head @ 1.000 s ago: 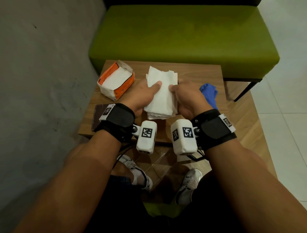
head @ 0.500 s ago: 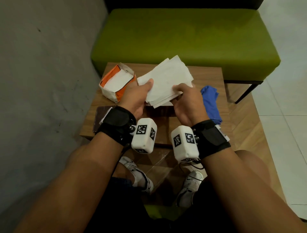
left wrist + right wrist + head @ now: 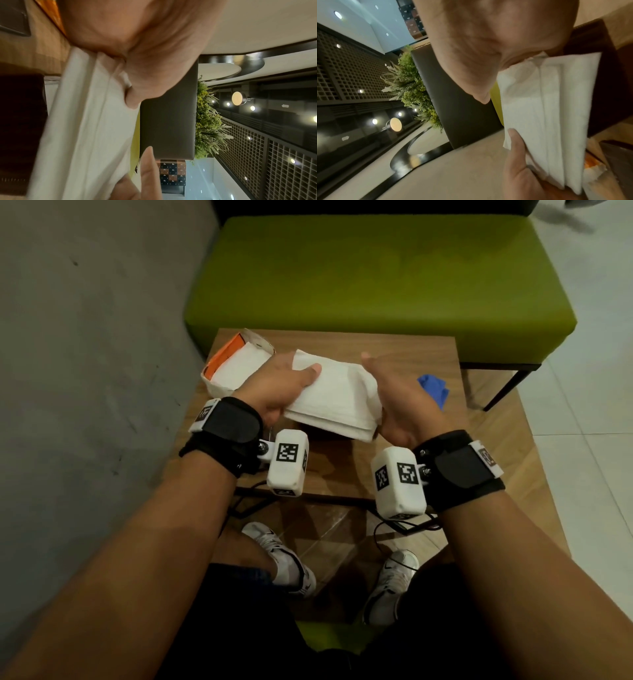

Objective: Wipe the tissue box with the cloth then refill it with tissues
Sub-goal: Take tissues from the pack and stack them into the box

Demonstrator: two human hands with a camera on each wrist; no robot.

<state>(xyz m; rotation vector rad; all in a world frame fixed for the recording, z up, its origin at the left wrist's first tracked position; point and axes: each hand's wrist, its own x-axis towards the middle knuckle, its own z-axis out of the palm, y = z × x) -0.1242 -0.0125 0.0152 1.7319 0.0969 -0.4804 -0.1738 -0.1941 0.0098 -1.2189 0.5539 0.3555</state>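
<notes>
Head view: a soft, light, floppy tissue stack is held over the table between left hand and right hand, best gripped at its two short ends; the tissue box sits at 10 o'clock, the blue cloth at 3 o'clock. Left wrist view: thumb and fingers clamp one stack edge. Right wrist view: thumb above and fingers below pinch the other.
</notes>
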